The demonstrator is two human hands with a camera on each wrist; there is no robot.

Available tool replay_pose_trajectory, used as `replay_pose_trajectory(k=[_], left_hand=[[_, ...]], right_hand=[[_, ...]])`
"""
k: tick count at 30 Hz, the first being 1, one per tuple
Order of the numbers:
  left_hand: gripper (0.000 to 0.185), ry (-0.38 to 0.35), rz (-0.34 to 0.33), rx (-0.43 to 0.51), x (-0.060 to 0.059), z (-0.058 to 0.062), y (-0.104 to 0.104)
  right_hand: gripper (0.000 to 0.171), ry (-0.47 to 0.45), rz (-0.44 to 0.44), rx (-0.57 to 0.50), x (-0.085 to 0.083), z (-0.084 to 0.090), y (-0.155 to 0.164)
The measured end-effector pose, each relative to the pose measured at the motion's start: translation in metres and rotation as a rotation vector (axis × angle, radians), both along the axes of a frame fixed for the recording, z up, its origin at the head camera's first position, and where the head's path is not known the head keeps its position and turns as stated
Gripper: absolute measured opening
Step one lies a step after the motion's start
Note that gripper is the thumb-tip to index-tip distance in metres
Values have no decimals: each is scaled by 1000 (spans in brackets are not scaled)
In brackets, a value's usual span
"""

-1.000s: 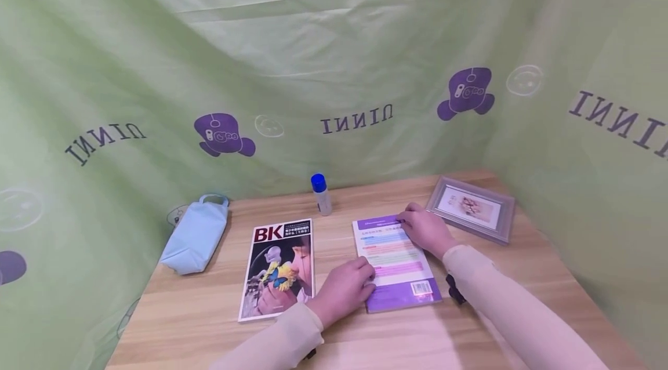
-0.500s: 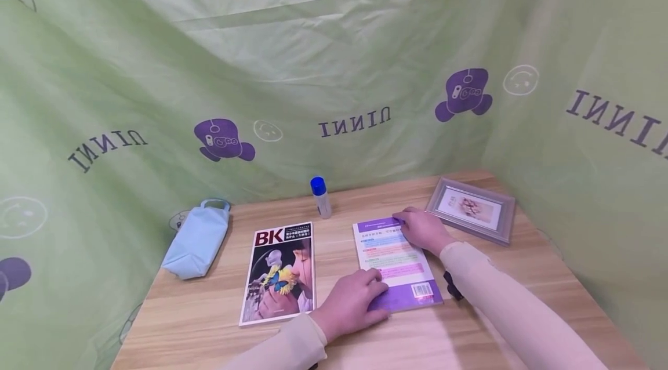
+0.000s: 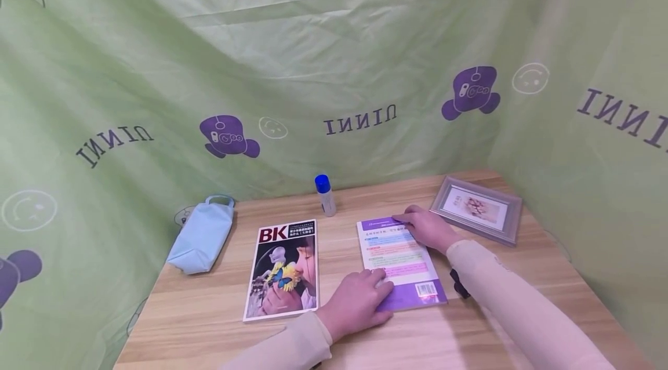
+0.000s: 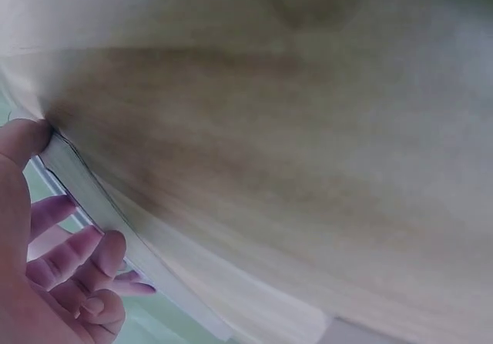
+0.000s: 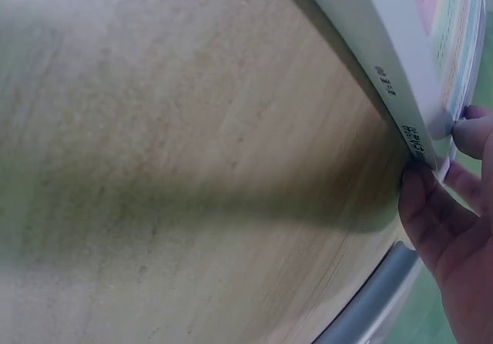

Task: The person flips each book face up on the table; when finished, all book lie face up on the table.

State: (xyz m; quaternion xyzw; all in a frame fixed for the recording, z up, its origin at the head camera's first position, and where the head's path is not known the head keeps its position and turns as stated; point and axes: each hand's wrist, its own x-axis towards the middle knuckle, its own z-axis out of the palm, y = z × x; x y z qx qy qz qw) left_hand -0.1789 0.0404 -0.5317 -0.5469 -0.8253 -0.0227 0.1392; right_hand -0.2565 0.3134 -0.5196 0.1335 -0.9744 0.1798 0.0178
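Note:
A purple-and-white book lies flat on the wooden table, with a barcode on the cover that faces up. My left hand holds its near left corner; in the left wrist view the thumb is at the corner and the fingers bend against the page edge. At the far right corner, my right hand grips the book. The right wrist view has those fingertips on both sides of the corner, by the white spine. Left of my left hand lies a magazine marked BK.
A glue stick with a blue cap stands upright behind the books. The light blue pouch lies at the table's left side. A grey picture frame lies at the far right, close to my right hand. Green printed cloth hangs behind the table.
My left hand has slid from the book's left edge toward its near left corner, a little to the right. My right hand stays at the far right corner.

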Motion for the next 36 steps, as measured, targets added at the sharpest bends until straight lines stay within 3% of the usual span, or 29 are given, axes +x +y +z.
replay_pose_trajectory(k=[5,20,27,36], left_hand=[[43,107,-14,-17,2,-1,4],[20,306,-75,-27,8,1,16],[29,384,-85,-111,12,0,19],[38,417,-105,-208,12,0,13]], right_hand=[[40,-11,17,-13,-1,1,2],[39,-46,31,-47,-4,2,1],[45,-60,45,-54,-2,5,5],[47,-50,134,-56,0,7,13]])
